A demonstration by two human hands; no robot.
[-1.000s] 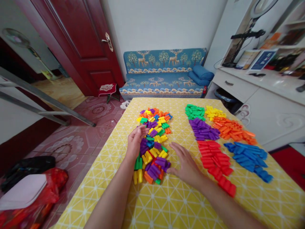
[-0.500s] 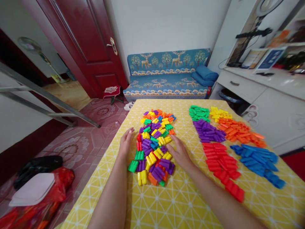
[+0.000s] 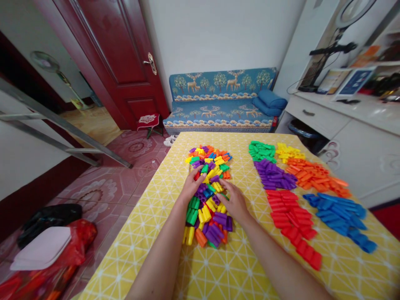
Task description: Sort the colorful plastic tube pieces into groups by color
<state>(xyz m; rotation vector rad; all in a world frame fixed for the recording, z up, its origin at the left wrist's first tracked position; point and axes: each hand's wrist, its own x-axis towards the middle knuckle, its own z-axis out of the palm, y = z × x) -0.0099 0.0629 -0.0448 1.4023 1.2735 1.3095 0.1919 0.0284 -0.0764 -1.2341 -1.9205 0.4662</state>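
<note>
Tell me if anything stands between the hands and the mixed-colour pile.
Nothing visible does: the left hand is at the left side of the mixed-colour pile, the right hand at its right side.

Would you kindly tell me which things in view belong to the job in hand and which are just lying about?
Apparently in use: mixed pile, green pile, yellow pile, purple pile, orange pile, red pile, blue pile.
Seemingly lying about: stool, shoes, black bag.
</note>
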